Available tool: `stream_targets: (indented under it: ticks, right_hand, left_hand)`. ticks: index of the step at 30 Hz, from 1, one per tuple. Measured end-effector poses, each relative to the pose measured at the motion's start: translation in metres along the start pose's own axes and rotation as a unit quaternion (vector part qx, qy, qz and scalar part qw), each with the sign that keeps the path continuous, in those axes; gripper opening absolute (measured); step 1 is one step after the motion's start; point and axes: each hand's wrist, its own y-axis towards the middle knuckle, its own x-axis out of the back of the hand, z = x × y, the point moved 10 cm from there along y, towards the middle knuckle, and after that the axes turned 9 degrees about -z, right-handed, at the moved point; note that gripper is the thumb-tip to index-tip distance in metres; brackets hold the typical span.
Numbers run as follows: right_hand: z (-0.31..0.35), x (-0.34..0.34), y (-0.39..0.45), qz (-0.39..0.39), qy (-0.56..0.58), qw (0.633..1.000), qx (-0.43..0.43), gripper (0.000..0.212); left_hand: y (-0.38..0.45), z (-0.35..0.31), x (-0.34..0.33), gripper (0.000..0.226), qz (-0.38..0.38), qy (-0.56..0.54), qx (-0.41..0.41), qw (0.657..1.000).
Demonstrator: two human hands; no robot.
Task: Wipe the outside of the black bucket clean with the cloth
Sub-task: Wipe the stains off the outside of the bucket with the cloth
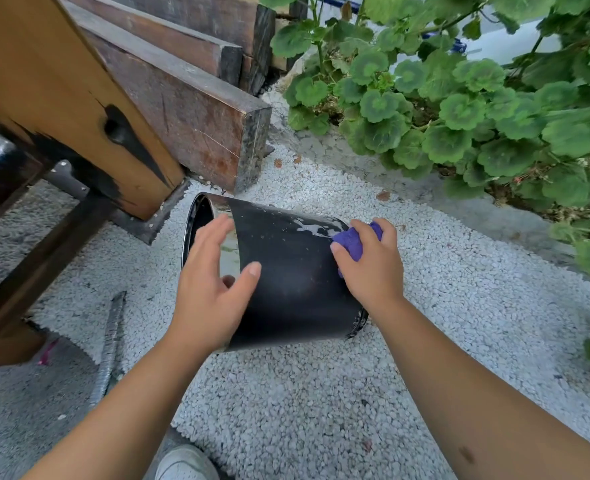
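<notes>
A bucket (pixel 286 271) lies on its side on gravel (pixel 321 393), mouth toward ten o'clock. The left hand (pixel 214 289) rests near its mouth; the right hand (pixel 369 265) presses a cloth (pixel 350 241) near its base. Timber beams (pixel 189 109) at eleven o'clock, plants (pixel 460 109) at one

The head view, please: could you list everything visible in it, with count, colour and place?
bucket: one, black, lying on its side on the gravel, mouth toward the left
white smear: one, on the bucket's upper wall beside the cloth
cloth: one, purple, bunched against the bucket
gravel: white, covering the ground
beams: several, brown wood, upper left
plant: green, round-leaved, upper right
metal rod: one, grey, lower left
shoe: one, white, bottom edge
left hand: open, on the bucket near its mouth
right hand: grips the cloth
</notes>
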Motion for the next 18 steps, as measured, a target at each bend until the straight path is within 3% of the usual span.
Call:
stream_targets:
  ticks: [3,6,9,13,18]
  right_hand:
    - [0.004,0.007,-0.002,-0.024,0.076,0.996,-0.029,0.060]
    - [0.009,0.013,-0.002,-0.063,0.138,0.986,-0.068,0.082]
    - [0.017,-0.003,0.010,0.012,0.128,0.987,-0.098,0.072]
    - [0.053,-0.005,0.000,0.034,0.027,0.998,0.046,0.066]
    - [0.054,-0.015,-0.021,0.062,0.058,0.993,0.083,0.072]
  left_hand:
    - [0.007,0.008,-0.001,0.070,-0.009,-0.010,0.038,0.999]
    - [0.001,0.015,-0.009,0.082,0.020,-0.007,0.054,0.998]
    - [0.002,0.016,-0.013,0.087,0.033,0.021,0.047,0.998]
    - [0.005,0.020,-0.014,0.087,0.041,0.050,0.036,0.997]
    - [0.002,0.014,-0.016,0.086,0.047,0.036,0.029,0.998]
